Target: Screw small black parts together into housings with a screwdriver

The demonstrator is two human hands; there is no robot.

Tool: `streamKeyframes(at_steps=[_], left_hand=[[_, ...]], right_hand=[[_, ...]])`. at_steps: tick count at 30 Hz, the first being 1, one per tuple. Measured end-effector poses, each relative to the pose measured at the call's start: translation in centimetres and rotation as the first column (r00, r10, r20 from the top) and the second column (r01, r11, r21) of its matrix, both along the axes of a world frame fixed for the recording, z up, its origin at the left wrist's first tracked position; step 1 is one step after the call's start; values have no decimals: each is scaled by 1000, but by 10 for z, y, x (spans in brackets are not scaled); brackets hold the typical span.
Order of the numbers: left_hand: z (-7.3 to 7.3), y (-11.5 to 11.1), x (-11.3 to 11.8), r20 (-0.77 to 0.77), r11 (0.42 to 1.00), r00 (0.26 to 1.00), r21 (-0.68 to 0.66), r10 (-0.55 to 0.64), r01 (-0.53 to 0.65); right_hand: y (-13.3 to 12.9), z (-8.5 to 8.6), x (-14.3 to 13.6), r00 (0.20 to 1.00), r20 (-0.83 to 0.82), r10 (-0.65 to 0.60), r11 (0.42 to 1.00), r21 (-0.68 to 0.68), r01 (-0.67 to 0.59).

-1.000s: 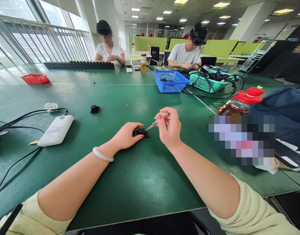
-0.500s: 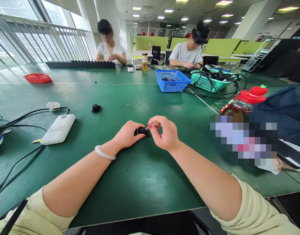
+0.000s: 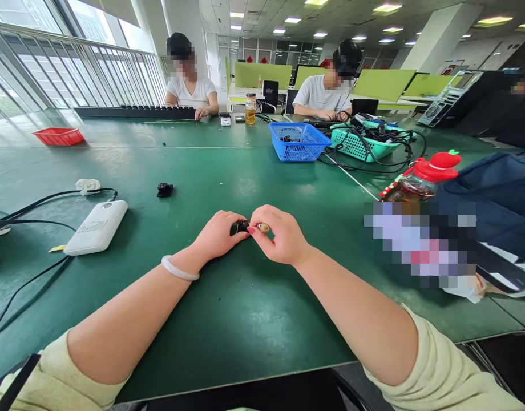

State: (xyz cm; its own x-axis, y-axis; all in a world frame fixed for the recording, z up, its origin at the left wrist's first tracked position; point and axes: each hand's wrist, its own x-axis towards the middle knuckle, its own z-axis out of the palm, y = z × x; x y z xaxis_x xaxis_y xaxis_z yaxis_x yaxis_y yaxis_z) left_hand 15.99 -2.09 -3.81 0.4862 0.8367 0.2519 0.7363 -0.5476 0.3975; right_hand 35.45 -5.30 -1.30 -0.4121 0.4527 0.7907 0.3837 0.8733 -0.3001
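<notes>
My left hand (image 3: 220, 234) rests on the green table (image 3: 245, 319), its thumb and fingers closed round a small black part (image 3: 241, 227). Much of that part is hidden by both hands, so its exact kind does not show. Pressed close on the right, my right hand (image 3: 282, 234) pinches a small tan-handled tool (image 3: 263, 227). The handle's rounded end faces me, while the tool's tip is hidden behind the fingers at the black part. A second small black piece (image 3: 165, 189) lies apart, farther up and to the left.
A white power bank (image 3: 97, 228) with black cables lies left. Beyond my hands stand a blue basket (image 3: 300, 149), a green basket (image 3: 365, 145) of cables and a red tray (image 3: 59, 137). A red-lidded bottle (image 3: 416, 182) and dark bag (image 3: 493, 200) are right. Two people sit opposite.
My right hand has come closer to the left hand and turned, so the tool's handle end now points toward me. The left hand keeps its hold on the black part. The view has shifted slightly.
</notes>
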Motion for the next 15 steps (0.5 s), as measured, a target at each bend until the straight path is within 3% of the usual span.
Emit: streamKeyframes(at_steps=[9,15], left_hand=[[-6,2,-1,-11,999,1000,39,28,-28],[-6,2,-1,-27,999,999,48,19,-18]], right_hand=[[4,0,2,972,-111,-205,976,45,211],[7,-3,2,978,-46,-202,979,-43,200]])
